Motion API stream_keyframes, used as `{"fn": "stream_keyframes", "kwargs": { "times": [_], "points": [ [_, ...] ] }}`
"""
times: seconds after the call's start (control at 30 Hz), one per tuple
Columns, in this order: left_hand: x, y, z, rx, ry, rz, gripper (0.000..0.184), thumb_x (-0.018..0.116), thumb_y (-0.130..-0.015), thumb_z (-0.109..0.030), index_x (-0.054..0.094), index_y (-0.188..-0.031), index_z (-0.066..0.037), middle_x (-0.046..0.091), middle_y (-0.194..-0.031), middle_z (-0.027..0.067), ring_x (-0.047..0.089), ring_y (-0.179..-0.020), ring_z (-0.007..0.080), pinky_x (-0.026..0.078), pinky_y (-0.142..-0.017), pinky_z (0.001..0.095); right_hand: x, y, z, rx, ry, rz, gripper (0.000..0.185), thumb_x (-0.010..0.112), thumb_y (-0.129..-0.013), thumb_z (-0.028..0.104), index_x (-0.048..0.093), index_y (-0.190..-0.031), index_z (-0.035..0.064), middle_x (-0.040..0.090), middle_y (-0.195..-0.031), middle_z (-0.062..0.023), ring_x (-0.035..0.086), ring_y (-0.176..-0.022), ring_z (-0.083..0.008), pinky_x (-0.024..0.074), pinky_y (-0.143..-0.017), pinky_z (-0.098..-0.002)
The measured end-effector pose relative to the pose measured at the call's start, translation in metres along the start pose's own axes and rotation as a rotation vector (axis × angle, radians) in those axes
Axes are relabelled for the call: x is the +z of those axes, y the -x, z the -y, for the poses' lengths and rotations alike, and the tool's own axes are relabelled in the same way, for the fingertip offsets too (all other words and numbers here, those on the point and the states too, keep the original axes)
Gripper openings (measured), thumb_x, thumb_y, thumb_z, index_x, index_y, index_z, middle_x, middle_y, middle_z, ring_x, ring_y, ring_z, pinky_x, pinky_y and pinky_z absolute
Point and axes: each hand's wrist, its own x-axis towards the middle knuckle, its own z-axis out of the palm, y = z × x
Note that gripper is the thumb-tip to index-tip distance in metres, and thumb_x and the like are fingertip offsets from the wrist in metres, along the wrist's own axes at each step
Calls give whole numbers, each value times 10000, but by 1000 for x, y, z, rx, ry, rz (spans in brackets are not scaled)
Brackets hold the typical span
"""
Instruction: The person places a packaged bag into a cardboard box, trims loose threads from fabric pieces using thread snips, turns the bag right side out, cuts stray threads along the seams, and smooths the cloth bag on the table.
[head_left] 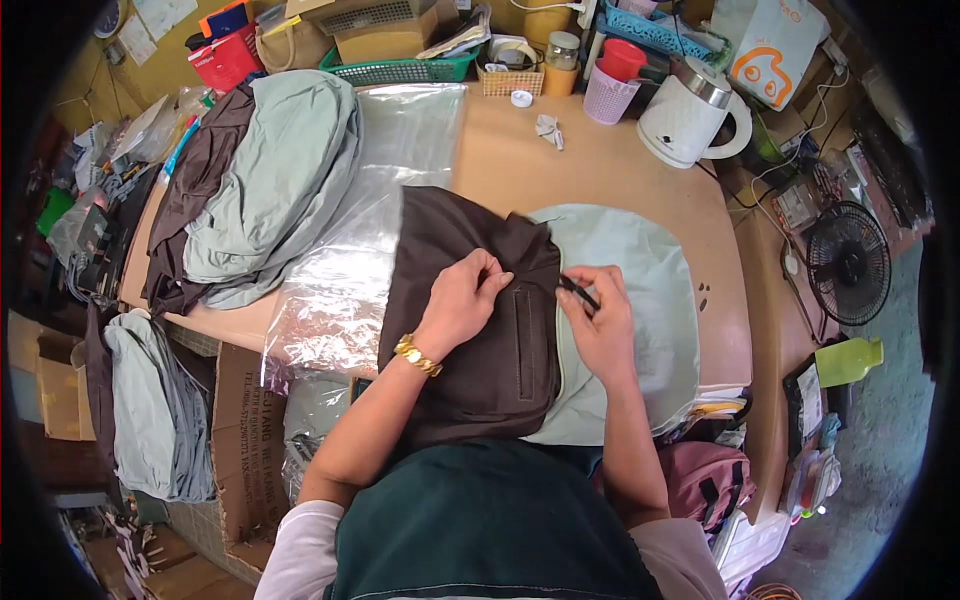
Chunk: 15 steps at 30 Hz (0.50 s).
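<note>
A dark brown fabric piece (460, 340) lies on the table in front of me, with a stitched slit like a pocket opening in it. It is joined along a curved edge to a pale grey-green fabric panel (645, 330) on the right. My left hand (468, 295), a gold watch or bracelet at its wrist, pinches the brown cloth above the slit. My right hand (602, 315) is closed around a small black tool (580, 294), perhaps thread snips, beside the seam. Its tip is partly hidden by my fingers.
Clear plastic sheeting (400, 140) lies to the left, beside a pile of grey-green and brown fabric pieces (275, 180). A white kettle (690, 115), a lilac cup (608, 97) and a jar (562, 65) stand at the back. A black fan (848, 262) is at the right.
</note>
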Motion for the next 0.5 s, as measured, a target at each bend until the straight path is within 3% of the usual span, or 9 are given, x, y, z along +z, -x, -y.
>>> {"fn": "stream_keyframes", "kwargs": {
  "times": [0.07,0.1,0.13,0.2,0.27,0.5],
  "points": [
    [-16,-3,-6,-342,672,174,165,678,-898,-155,578,-821,-49,525,-677,-46,490,-629,71,411,-593,241,-6,7,15,52,-68,38,211,710,-830,54,634,-1026,39,536,-981,-85,597,-791,-196,509,-705,-307],
    [-19,-3,-5,-379,751,198,155,667,-925,-145,563,-858,-52,484,-712,-89,394,-642,-11,332,-570,162,-8,9,20,9,-51,66,234,730,-802,27,638,-1017,35,532,-977,-81,596,-790,-181,517,-681,-287],
    [-22,-4,-8,-376,747,190,155,667,-925,-145,563,-858,-52,484,-712,-89,394,-642,-11,332,-570,162,-9,10,24,-34,-33,93,260,749,-774,0,641,-1009,30,527,-973,-77,594,-790,-165,524,-657,-267],
    [-27,-4,-14,-472,1039,202,127,671,-917,-96,553,-891,-56,474,-700,-93,372,-617,-19,313,-551,145,-8,12,31,-55,-57,98,288,766,-748,-16,632,-1000,23,526,-964,-84,595,-784,-165,536,-628,-265],
    [-31,-2,-13,-483,1035,228,122,665,-919,-71,546,-950,-74,521,-765,-92,427,-664,-31,354,-603,124,-6,12,36,-67,-98,79,289,771,-742,-15,622,-987,20,523,-958,-85,596,-777,-172,547,-633,-266],
    [-42,0,-32,-393,1044,244,159,658,-928,-87,522,-1009,-68,493,-736,-100,398,-639,-35,304,-566,138,-2,3,38,-57,-86,112,318,775,-745,7,581,-995,35,526,-934,-77,589,-789,-157,538,-664,-273]
  ]
}}
